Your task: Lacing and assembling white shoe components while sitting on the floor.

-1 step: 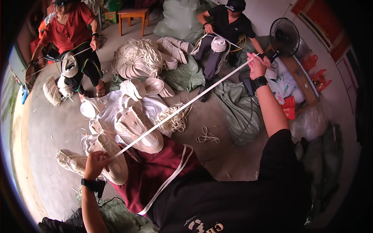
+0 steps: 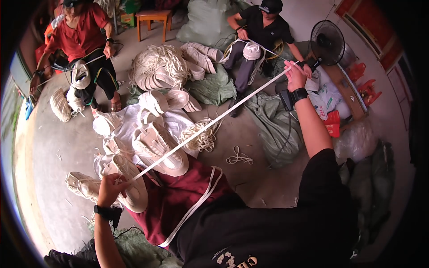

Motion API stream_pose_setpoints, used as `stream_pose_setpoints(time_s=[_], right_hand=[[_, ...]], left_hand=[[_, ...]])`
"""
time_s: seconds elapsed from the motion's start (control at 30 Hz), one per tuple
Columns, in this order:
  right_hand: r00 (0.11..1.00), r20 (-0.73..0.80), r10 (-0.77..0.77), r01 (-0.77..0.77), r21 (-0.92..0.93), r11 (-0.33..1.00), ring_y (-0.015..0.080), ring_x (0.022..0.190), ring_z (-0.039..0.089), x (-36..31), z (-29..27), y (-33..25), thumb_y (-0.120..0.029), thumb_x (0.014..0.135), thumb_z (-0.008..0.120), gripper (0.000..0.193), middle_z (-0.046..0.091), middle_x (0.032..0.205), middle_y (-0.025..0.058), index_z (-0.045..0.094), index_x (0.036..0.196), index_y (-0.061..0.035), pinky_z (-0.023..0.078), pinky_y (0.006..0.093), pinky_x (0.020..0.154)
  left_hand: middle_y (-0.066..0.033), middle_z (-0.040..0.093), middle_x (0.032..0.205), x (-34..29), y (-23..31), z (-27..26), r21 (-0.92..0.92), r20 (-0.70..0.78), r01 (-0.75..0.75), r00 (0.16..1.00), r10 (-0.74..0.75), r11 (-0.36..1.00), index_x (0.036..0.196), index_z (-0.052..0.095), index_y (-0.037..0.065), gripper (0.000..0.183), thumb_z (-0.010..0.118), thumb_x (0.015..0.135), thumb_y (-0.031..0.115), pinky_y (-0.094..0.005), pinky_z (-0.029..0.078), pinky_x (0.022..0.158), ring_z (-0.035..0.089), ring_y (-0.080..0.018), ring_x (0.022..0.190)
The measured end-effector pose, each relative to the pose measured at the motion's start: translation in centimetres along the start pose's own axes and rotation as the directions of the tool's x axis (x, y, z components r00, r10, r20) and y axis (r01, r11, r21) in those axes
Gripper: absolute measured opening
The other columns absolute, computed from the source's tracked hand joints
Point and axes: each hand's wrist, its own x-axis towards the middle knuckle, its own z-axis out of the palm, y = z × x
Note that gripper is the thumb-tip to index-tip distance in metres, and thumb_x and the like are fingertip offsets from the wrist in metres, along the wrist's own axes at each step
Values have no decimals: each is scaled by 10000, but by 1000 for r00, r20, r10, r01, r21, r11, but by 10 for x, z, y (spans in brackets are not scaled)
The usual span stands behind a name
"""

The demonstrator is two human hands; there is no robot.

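A flat white shoelace (image 2: 223, 114) is pulled taut on a slant across the view. My left hand (image 2: 111, 190) pinches its lower end, close against a cream sneaker (image 2: 137, 196) on my lap. Out to the upper right, my right hand (image 2: 296, 77) is raised with its fingers closed on the other end. The lace crosses in front of a second cream sneaker (image 2: 154, 142), which rests near my knee and touches neither hand. Another pale shoe (image 2: 82, 185) sits left of my left hand.
A tangle of white laces (image 2: 201, 136) lies beyond my knees, with a larger heap of laces (image 2: 161, 64) behind. Two people sit opposite, each handling a lace. Green sacks (image 2: 272, 129) and a black fan (image 2: 327, 42) stand to the right; a wooden stool (image 2: 154, 18) is behind.
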Motion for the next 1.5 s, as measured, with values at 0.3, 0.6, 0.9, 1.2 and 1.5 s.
stream_pose_setpoints(time_s=[0.3, 0.6, 0.9, 1.2, 1.5], right_hand=[[897, 442, -32, -35, 143, 989, 124, 806, 596, -119, 98, -69, -233, 976, 559, 338, 677, 970, 109, 587, 1179, 37, 474, 250, 791], [377, 925, 53, -194, 23, 981, 65, 659, 557, -327, 237, -89, -217, 995, 506, 272, 694, 852, 94, 635, 1034, 19, 458, 205, 625], [73, 941, 330, 21, -332, 943, 136, 595, 610, -478, 303, 49, -168, 935, 568, 223, 642, 669, 90, 669, 861, 17, 465, 296, 561], [129, 940, 315, 173, -334, 927, 236, 630, 625, -530, 312, 69, -163, 911, 589, 207, 639, 685, 152, 669, 869, 24, 473, 357, 612], [30, 935, 352, -73, -349, 934, 152, 559, 572, -563, 305, 59, -144, 924, 576, 199, 630, 661, 94, 653, 867, 31, 461, 340, 562]], left_hand=[[-37, 620, 626, -10, -12, -29, 69, 39, 5, 999, -8, 998, 851, 644, -41, 132, 699, 833, 78, -239, 450, 484, 600, -99, 526], [-34, 632, 661, -33, -32, -52, -5, 25, -12, 1000, 12, 1000, 889, 656, -38, 138, 700, 829, 78, -223, 453, 505, 608, -86, 536], [-36, 637, 734, -35, -49, -76, -113, 84, -32, 996, 42, 993, 920, 648, -43, 168, 655, 875, 118, -230, 463, 539, 606, -88, 581], [-20, 652, 680, -33, -75, -94, -145, 97, 8, 995, 7, 989, 981, 660, -38, 208, 618, 903, 150, -201, 380, 498, 609, -71, 562], [-48, 670, 757, -40, -87, -95, -128, 51, -24, 998, 31, 991, 993, 641, -61, 204, 678, 830, 55, -234, 481, 529, 623, -97, 571]])
